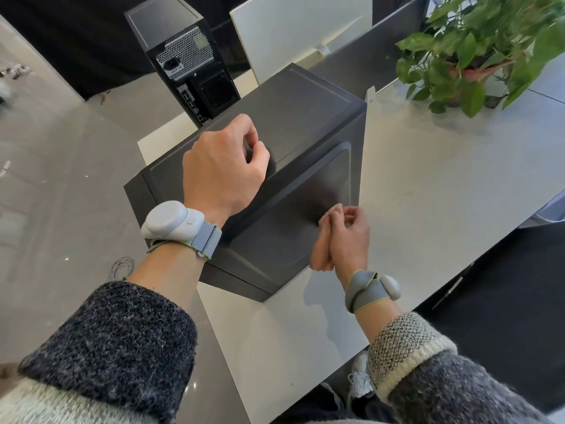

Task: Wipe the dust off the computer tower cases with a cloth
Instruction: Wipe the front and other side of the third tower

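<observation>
1. Knit sleeves sit closest: the left sleeve (116,341) is dark and fuzzy, and the right sleeve (428,362) has a pale speckled cuff.
2. Each wrist wears a grey strap with a pale pod, the left band (174,224) and the right band (376,290).
3. A dark tower case (305,123) stands on the white bench (443,166), close to its left edge, with its top and one long side panel facing the camera.
4. The left hand (226,166) is over the top of this case, near the upper edge of the side panel. Its fingers curl round a small dark grey cloth (251,151), mostly hidden in the fist.
5. The right hand (342,237) is beside the side panel, low and towards the near end. Its fingers are curled inward, but it is blurred, so I cannot tell whether it grips anything.
6. A second tower case (183,56) stands farther back, upright, with its vented rear panel showing.
7. A leafy potted plant (477,47) sits on the far right of the bench.
8. A white shoe (360,381) shows below the bench's near edge.
</observation>
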Action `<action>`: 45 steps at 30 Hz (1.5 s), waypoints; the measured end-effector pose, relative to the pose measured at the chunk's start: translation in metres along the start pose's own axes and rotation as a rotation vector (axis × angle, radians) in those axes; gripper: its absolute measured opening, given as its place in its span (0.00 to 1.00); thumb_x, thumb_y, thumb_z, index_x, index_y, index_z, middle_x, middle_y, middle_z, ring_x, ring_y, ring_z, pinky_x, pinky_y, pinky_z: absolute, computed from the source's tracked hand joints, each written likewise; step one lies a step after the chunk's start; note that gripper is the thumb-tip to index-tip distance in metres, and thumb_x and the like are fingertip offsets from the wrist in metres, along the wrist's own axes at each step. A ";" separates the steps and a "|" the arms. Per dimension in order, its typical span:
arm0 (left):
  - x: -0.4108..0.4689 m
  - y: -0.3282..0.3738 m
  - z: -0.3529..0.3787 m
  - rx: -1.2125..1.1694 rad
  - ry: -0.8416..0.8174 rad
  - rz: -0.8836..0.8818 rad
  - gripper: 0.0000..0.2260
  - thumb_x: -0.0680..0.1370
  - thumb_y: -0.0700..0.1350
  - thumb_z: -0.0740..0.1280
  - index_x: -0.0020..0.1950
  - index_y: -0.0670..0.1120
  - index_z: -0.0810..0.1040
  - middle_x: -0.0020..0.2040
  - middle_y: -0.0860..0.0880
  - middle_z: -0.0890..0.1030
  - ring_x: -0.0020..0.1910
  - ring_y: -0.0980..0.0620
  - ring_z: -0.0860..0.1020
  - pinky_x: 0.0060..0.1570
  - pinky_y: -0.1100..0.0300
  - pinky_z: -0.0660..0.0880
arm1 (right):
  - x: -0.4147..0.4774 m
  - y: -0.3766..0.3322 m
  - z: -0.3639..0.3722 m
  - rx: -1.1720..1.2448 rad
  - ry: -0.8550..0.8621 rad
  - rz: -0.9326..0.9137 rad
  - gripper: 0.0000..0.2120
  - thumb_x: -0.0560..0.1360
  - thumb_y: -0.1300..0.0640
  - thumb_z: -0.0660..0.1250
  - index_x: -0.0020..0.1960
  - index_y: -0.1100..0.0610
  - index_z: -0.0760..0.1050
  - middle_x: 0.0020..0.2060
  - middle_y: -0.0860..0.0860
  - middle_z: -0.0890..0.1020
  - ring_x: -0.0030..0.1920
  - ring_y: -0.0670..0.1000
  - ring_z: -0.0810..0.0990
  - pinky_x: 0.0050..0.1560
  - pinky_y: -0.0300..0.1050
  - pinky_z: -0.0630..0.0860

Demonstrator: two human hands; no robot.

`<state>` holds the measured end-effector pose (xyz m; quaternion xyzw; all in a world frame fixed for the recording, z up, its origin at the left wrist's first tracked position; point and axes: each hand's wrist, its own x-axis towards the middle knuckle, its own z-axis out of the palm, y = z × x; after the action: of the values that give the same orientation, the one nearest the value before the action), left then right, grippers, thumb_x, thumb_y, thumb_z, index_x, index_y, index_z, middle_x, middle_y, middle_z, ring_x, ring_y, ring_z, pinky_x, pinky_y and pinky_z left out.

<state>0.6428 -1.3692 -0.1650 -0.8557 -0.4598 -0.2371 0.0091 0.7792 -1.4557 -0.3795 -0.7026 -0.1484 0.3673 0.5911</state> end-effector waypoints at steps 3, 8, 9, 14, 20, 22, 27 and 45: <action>0.000 0.000 0.000 -0.002 0.000 -0.006 0.07 0.82 0.51 0.63 0.49 0.49 0.76 0.35 0.53 0.78 0.34 0.50 0.79 0.39 0.50 0.82 | 0.002 0.023 0.007 -0.090 -0.075 0.109 0.09 0.81 0.48 0.64 0.53 0.53 0.76 0.47 0.51 0.84 0.50 0.54 0.84 0.54 0.52 0.81; 0.000 0.001 0.000 0.004 -0.003 -0.019 0.07 0.82 0.52 0.63 0.49 0.50 0.76 0.35 0.53 0.78 0.35 0.49 0.79 0.39 0.48 0.82 | 0.000 0.026 0.005 -0.119 -0.158 0.183 0.16 0.79 0.42 0.62 0.54 0.54 0.77 0.47 0.52 0.85 0.49 0.55 0.85 0.51 0.54 0.83; -0.001 0.001 0.000 0.006 -0.002 -0.019 0.07 0.82 0.52 0.63 0.49 0.50 0.76 0.35 0.53 0.79 0.35 0.49 0.79 0.40 0.48 0.82 | -0.006 0.017 0.006 -0.063 -0.111 0.134 0.12 0.81 0.45 0.63 0.54 0.53 0.76 0.47 0.51 0.84 0.49 0.51 0.84 0.51 0.50 0.81; 0.000 0.001 0.000 0.006 -0.002 -0.017 0.07 0.82 0.52 0.64 0.49 0.49 0.76 0.36 0.53 0.79 0.35 0.49 0.79 0.40 0.49 0.82 | -0.011 0.021 0.015 -0.083 -0.081 0.019 0.04 0.83 0.54 0.62 0.55 0.55 0.72 0.46 0.49 0.81 0.49 0.50 0.81 0.49 0.44 0.77; -0.001 0.001 0.000 0.011 0.001 -0.011 0.07 0.82 0.52 0.64 0.49 0.49 0.76 0.36 0.53 0.78 0.35 0.50 0.78 0.39 0.52 0.81 | 0.026 0.025 -0.007 -0.164 -0.041 0.096 0.09 0.81 0.47 0.66 0.49 0.53 0.76 0.45 0.50 0.84 0.50 0.56 0.84 0.55 0.53 0.80; -0.001 0.000 0.000 0.011 0.002 -0.012 0.07 0.82 0.52 0.64 0.49 0.49 0.76 0.36 0.53 0.79 0.35 0.50 0.78 0.39 0.51 0.82 | 0.037 0.007 -0.012 -0.074 0.112 -0.019 0.08 0.80 0.46 0.68 0.49 0.50 0.77 0.44 0.48 0.83 0.48 0.53 0.83 0.53 0.48 0.78; 0.000 0.003 0.000 0.012 -0.003 -0.013 0.07 0.82 0.51 0.64 0.49 0.49 0.76 0.36 0.53 0.79 0.35 0.50 0.79 0.40 0.50 0.82 | 0.047 0.020 -0.015 -0.105 0.135 0.008 0.06 0.80 0.47 0.69 0.48 0.49 0.78 0.43 0.49 0.84 0.48 0.56 0.84 0.55 0.53 0.81; 0.000 0.002 -0.001 0.013 -0.005 -0.012 0.08 0.82 0.51 0.64 0.50 0.49 0.76 0.36 0.53 0.78 0.35 0.51 0.79 0.40 0.51 0.82 | 0.063 0.040 -0.023 -0.273 -0.005 0.185 0.11 0.82 0.47 0.64 0.55 0.54 0.80 0.50 0.58 0.85 0.54 0.62 0.83 0.59 0.54 0.80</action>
<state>0.6441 -1.3709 -0.1640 -0.8534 -0.4665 -0.2321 0.0122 0.8291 -1.4420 -0.4380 -0.7863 -0.1331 0.3982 0.4532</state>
